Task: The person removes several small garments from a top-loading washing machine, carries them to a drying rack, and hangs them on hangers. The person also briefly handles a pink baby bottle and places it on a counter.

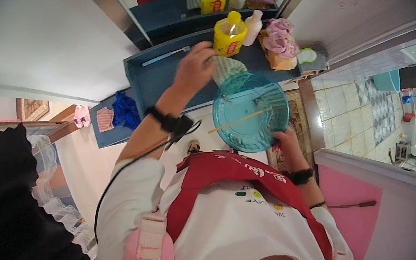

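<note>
My right hand (290,146) grips the near right rim of a translucent turquoise plastic basin (228,135), held tilted in front of my apron. A thin light wooden stick (236,121) lies across the basin. My left hand (197,67) is over the dark blue-grey shelf (160,83), its fingers apart and slightly bent. Close beside its fingertips are a green-and-white checked cloth (228,68) and a yellow bottle (230,34). The basin's far rim overlaps the cloth's lower part. Whether the fingertips touch the cloth or bottle is hard to make out.
A pale toothbrush (164,57) lies on the shelf's left part. Right of the yellow bottle stand a white pump bottle (253,28) and a box with pink cloth flowers (280,45). A mirror (166,6) rises behind. A blue cloth (125,110) lies lower left.
</note>
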Tool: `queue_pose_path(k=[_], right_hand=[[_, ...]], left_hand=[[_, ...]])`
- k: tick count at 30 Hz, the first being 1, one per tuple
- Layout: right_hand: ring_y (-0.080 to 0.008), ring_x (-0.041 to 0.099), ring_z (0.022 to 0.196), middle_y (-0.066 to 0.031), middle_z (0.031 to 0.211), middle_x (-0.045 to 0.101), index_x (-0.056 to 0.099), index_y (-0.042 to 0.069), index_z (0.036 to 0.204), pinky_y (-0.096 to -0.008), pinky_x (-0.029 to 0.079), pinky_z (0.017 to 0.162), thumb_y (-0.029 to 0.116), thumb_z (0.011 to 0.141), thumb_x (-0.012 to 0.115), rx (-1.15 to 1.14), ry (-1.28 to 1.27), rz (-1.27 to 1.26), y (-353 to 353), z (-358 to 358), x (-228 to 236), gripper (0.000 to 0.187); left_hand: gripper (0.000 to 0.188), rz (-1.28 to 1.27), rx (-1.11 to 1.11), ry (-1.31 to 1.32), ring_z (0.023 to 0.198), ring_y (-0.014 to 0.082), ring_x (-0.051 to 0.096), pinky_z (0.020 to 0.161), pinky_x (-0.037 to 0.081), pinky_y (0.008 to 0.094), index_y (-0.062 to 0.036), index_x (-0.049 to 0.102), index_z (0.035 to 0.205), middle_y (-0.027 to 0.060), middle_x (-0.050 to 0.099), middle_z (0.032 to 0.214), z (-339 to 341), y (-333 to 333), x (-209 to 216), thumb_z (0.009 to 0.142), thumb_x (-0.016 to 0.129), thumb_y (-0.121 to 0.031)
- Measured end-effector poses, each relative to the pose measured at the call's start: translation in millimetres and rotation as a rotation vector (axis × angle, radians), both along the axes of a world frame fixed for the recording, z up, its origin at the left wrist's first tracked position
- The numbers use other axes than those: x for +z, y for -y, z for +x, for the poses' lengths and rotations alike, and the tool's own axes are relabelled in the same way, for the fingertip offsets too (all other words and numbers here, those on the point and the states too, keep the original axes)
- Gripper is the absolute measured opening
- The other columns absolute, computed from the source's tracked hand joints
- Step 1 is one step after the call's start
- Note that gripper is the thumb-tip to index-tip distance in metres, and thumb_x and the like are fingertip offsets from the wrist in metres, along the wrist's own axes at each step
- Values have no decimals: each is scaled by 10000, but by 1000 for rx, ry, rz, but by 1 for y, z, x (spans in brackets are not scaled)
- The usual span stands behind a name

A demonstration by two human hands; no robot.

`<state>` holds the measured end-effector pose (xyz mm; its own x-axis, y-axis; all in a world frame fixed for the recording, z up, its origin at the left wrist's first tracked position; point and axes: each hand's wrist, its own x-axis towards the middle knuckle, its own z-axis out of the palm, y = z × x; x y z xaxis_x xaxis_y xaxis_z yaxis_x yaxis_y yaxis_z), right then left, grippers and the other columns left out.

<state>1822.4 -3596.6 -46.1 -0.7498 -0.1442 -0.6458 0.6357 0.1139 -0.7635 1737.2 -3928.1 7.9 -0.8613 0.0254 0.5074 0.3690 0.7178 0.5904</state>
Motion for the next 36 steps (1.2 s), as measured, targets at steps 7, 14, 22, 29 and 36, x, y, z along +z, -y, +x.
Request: queue_pose_path(k=[7,14,22,29,36], right_hand=[[-193,511,397,-111,546,525,525,-40,699,-283,405,368,114,724,552,169,-1,-128,164,-17,-19,159],[-230,550,424,-138,567,532,507,-61,717,-322,474,392,103,732,568,164,92,-154,278,-35,-48,175],[-234,597,524,-166,722,576,519,-81,870,-328,515,473,238,811,568,138,104,-243,298,-45,-63,328],[-257,607,553,-201,992,566,456,-35,1139,-360,522,519,454,813,533,111,10,-194,210,-15,-65,594],[-219,612,534,-135,680,613,568,-88,777,-356,494,479,217,782,442,-158,85,233,-46,132,-121,329]], left_hand=[[142,143,569,129,924,225,572,750,468,279,-20,602,884,113,572,1065,173,196,-22,751,614,-69],[129,253,647,243,889,186,561,727,453,259,-11,597,889,107,577,1008,254,242,-39,764,603,-46],[136,263,258,212,864,210,579,655,488,261,-28,593,880,121,577,1016,213,203,-50,746,611,-16],[122,265,-22,294,855,204,579,683,471,250,-3,595,881,132,567,1047,165,120,-47,760,585,0],[125,151,-479,369,808,191,581,648,473,250,-9,595,896,127,578,1019,139,-58,-70,777,557,-4]])
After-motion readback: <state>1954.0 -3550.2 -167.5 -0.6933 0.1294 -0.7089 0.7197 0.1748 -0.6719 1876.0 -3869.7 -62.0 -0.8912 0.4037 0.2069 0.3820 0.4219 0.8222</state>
